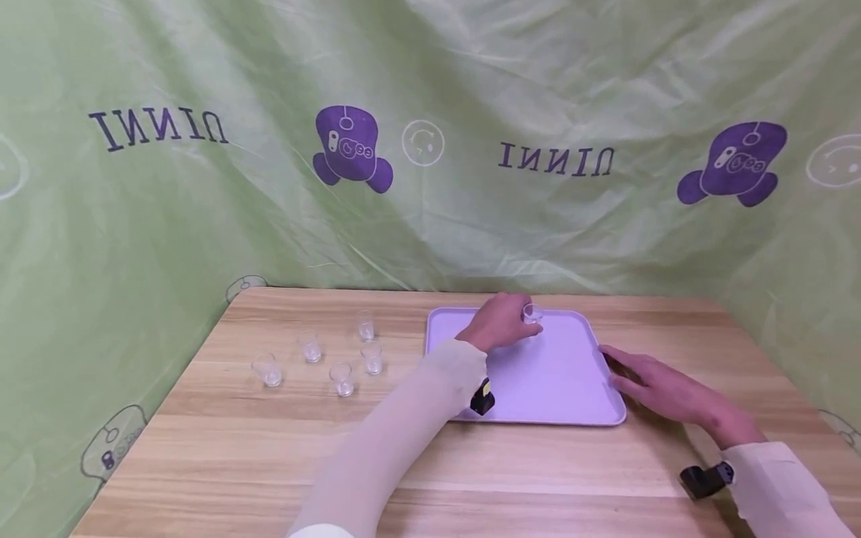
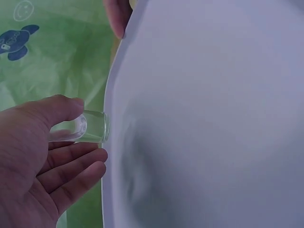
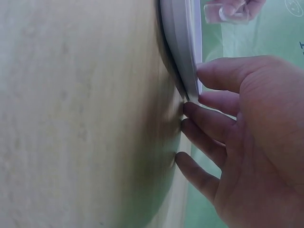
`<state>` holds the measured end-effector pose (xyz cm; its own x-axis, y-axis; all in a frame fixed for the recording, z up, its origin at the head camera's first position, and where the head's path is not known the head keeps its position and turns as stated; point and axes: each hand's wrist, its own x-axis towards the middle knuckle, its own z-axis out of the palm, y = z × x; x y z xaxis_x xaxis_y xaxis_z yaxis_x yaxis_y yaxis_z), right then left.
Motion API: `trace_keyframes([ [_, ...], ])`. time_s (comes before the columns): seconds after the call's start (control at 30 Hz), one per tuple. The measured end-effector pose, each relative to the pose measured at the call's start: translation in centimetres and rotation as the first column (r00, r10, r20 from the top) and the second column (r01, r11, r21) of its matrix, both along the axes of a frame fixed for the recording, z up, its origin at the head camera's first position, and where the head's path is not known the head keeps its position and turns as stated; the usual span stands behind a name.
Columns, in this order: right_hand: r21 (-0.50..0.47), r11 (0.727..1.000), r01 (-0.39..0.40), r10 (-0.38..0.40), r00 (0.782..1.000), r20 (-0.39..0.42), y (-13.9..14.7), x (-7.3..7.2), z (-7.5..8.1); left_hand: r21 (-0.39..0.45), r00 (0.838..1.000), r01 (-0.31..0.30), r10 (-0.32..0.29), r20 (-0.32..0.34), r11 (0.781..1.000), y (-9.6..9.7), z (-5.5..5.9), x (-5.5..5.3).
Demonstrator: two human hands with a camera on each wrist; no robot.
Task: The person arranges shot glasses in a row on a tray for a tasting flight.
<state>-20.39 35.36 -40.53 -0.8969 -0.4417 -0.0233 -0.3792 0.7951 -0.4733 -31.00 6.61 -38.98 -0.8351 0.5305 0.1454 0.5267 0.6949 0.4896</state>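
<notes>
My left hand (image 1: 501, 323) is over the back part of a lilac tray (image 1: 538, 388). It pinches a small clear shot glass (image 1: 533, 314) between thumb and fingers. In the left wrist view the glass (image 2: 95, 126) has its thick end toward the tray, and the other fingers (image 2: 78, 185) are loosely bent beside it. At the tray's right side lies my right hand (image 1: 662, 385). The right wrist view shows its thumb (image 3: 221, 73) and forefinger right at the tray's rim (image 3: 183, 52), with the other fingertips down by the wooden table.
Several more clear shot glasses (image 1: 341, 379) stand on the wooden table (image 1: 242, 456), left of the tray. A green curtain (image 1: 457, 224) with purple prints hangs behind the table and along its sides. Each wrist carries a small black camera (image 1: 705, 480).
</notes>
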Motion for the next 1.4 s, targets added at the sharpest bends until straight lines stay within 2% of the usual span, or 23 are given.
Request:
trace_keyframes([
  [0.13,-0.006,1.000,-0.015,0.015,1.000,0.000,-0.3,-0.3,0.0,-0.005,1.000,-0.026,0.027,0.014,1.000,0.4,0.0,-0.5],
  [0.27,-0.002,1.000,-0.011,0.011,1.000,-0.006,-0.5,-0.3,0.1,-0.038,0.999,-0.034,0.034,-0.005,0.999,1.1,-0.3,-0.9],
  [0.47,-0.002,1.000,-0.011,0.011,1.000,-0.018,-0.3,0.4,-0.2,-0.095,1.000,-0.028,0.029,0.007,0.995,2.0,-0.9,-0.4],
  [0.57,0.001,1.000,-0.002,0.002,1.000,-0.030,-0.1,0.7,-0.2,-0.075,1.000,-0.010,0.011,0.019,0.997,2.3,-1.0,-0.2],
  [0.7,-0.002,1.000,-0.003,0.003,0.999,-0.042,-0.1,0.6,0.0,-0.030,0.998,-0.023,0.025,0.064,0.999,2.3,-0.8,-0.1],
  [0.97,0.002,1.000,-0.015,0.015,0.999,-0.047,-0.2,0.3,-0.1,-0.020,0.993,-0.028,0.030,0.116,0.999,2.0,-1.0,-0.1],
  [1.23,-0.013,1.000,-0.027,0.026,0.998,-0.055,-0.2,0.2,-0.1,0.005,0.996,-0.021,0.020,0.084,1.000,1.7,-1.2,0.0],
  [1.4,-0.015,1.000,-0.020,0.020,0.998,-0.053,-0.1,0.3,-0.1,0.066,0.997,-0.021,0.016,0.075,0.998,1.0,-0.3,0.8],
])
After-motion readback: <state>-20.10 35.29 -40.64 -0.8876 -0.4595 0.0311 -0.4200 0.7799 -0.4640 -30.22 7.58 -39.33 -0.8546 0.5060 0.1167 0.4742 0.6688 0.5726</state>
